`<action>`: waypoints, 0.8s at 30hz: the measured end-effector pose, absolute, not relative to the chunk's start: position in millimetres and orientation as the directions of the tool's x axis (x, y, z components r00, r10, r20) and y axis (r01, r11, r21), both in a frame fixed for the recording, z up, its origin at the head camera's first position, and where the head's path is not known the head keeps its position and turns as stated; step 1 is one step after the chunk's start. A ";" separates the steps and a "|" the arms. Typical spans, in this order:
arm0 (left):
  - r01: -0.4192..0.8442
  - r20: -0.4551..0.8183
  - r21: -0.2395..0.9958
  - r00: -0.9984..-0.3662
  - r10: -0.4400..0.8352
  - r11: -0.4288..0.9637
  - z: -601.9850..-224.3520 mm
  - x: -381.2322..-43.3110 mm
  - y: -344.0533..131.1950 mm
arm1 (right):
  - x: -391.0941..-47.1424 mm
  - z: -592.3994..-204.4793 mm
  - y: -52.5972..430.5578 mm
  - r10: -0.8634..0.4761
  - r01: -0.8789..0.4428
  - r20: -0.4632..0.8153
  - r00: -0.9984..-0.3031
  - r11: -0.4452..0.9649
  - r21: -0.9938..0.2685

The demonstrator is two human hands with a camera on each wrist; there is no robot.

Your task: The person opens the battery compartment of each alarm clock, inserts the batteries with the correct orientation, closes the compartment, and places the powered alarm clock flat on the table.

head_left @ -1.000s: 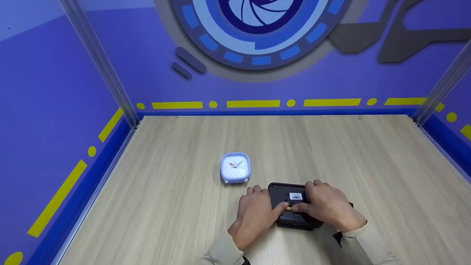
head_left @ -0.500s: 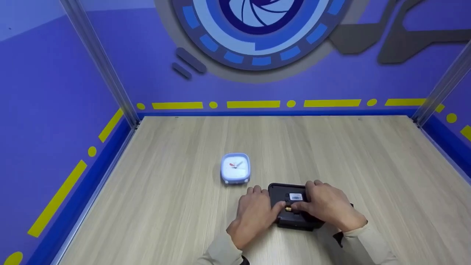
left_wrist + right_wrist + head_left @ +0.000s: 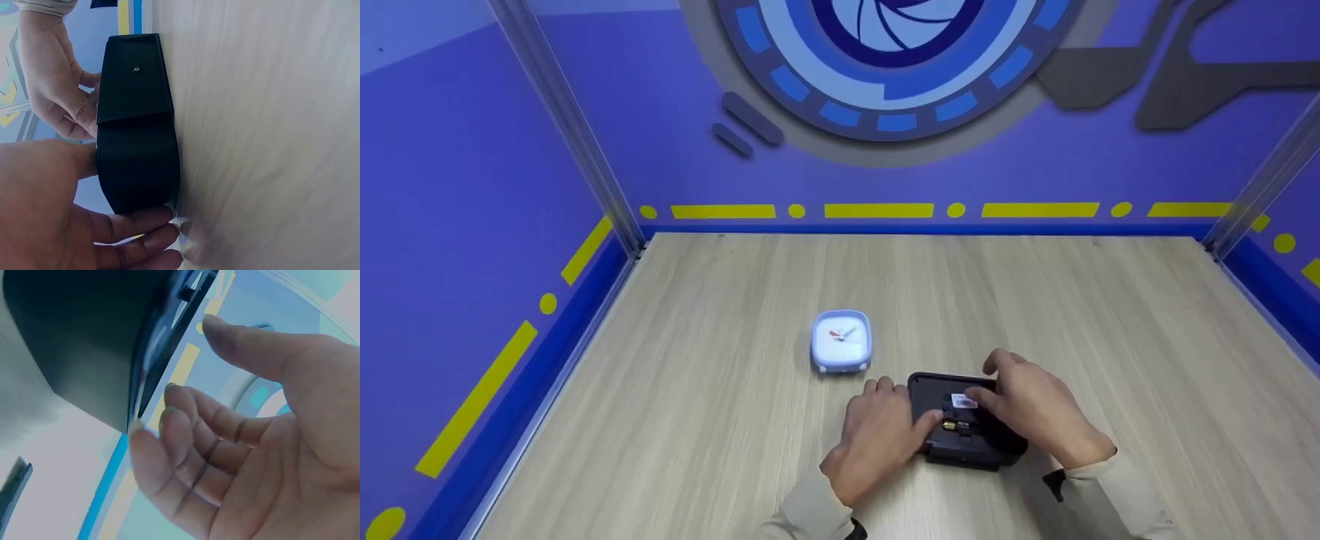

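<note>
My left hand (image 3: pixel 877 439) braces the black device (image 3: pixel 964 431) from its left side, thumb on the upturned back and fingers curled round the far corner, so it cannot slide on the desk (image 3: pixel 720 390). My right hand (image 3: pixel 1035 412) hovers over the right half with fingers relaxed and spread, gripping nothing; its fingertips just touch the device's edge. The device lies face down near the front of the desk, its white barcode label (image 3: pixel 962 402) up and a small battery (image 3: pixel 950 426) showing in the open compartment. A white square clock (image 3: pixel 841 341) lies face up just beyond, apart from both hands. The desk is pale wood grain, walled by purple panels with yellow dashes.
</note>
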State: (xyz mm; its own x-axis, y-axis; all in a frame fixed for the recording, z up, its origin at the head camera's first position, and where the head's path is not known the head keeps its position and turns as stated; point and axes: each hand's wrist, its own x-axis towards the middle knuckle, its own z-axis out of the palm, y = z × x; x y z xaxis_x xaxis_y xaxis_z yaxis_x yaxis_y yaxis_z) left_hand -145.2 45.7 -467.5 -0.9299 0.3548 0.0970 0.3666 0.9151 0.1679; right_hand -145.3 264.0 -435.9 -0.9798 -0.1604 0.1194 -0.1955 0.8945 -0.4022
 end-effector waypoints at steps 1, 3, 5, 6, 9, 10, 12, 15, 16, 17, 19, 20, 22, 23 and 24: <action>0.367 0.090 0.168 -0.930 0.356 0.915 -467.5 -145.4 45.7 | -145.7 -436.4 263.5 -0.174 -0.206 0.114 -0.978 0.888 -0.411; 0.366 0.080 0.167 -0.930 0.358 0.915 -467.6 -145.7 45.6 | -146.0 -437.1 262.6 -0.202 -0.227 0.102 -0.974 0.875 -0.428; 0.365 0.079 0.172 -0.931 0.357 0.915 -467.9 -145.7 45.5 | -145.6 -437.8 262.3 -0.227 -0.248 0.101 -0.969 0.865 -0.436; 0.366 0.083 0.175 -0.931 0.356 0.914 -468.0 -145.6 45.4 | -145.3 -437.9 262.2 -0.234 -0.256 0.105 -0.967 0.863 -0.436; 0.372 0.102 0.165 -0.928 0.359 0.914 -468.6 -145.0 44.8 | -144.5 -437.8 262.6 -0.250 -0.282 0.131 -0.959 0.857 -0.431; 0.374 0.108 0.161 -0.927 0.360 0.913 -468.7 -144.8 44.5 | -144.3 -438.0 262.9 -0.252 -0.289 0.142 -0.957 0.857 -0.427; 0.378 0.119 0.154 -0.924 0.363 0.913 -468.9 -144.7 44.2 | -144.2 -438.0 262.9 -0.255 -0.301 0.163 -0.953 0.859 -0.415; 0.383 0.124 0.153 -0.922 0.367 0.911 -468.8 -144.9 43.8 | -144.4 -439.1 262.8 -0.254 -0.318 0.206 -0.945 0.861 -0.397; 0.384 0.126 0.153 -0.922 0.367 0.911 -468.7 -145.1 43.7 | -144.4 -439.5 262.6 -0.253 -0.322 0.220 -0.942 0.863 -0.390; 0.384 0.126 0.154 -0.921 0.368 0.910 -468.7 -145.3 43.7 | -144.4 -439.6 262.6 -0.253 -0.327 0.232 -0.939 0.863 -0.385; 0.386 0.124 0.152 -0.921 0.370 0.910 -468.3 -145.5 43.7 | -144.4 -440.4 262.4 -0.254 -0.336 0.250 -0.934 0.864 -0.376; 0.386 0.123 0.151 -0.921 0.371 0.910 -468.1 -145.5 43.7 | -144.1 -440.3 262.1 -0.256 -0.338 0.252 -0.933 0.864 -0.373; 0.386 0.121 0.151 -0.921 0.370 0.910 -467.8 -145.6 43.8 | -143.7 -440.5 261.6 -0.259 -0.336 0.243 -0.935 0.865 -0.373; 0.386 0.121 0.151 -0.921 0.370 0.910 -467.7 -145.6 43.9 | -143.5 -440.4 261.3 -0.260 -0.334 0.236 -0.936 0.865 -0.374; 0.385 0.121 0.152 -0.921 0.370 0.910 -467.5 -145.6 43.9 | -143.3 -440.5 260.8 -0.262 -0.333 0.228 -0.938 0.865 -0.376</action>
